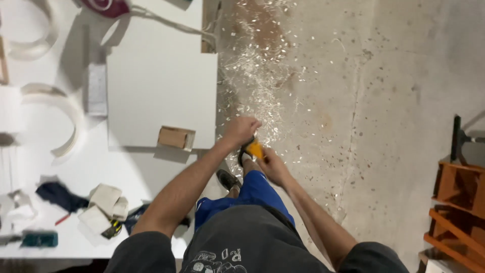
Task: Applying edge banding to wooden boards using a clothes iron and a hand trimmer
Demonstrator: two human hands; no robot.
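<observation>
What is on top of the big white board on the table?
A small wooden block sits on the white board near its front edge. Whatever lies under the board is hidden.

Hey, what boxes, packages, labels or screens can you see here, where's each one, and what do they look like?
Small cardboard box: brown, open-sided, on the white panel's front edge.
Flat white pack: rectangular, left of the panel on the white table.
No screens or signs in view.
</observation>
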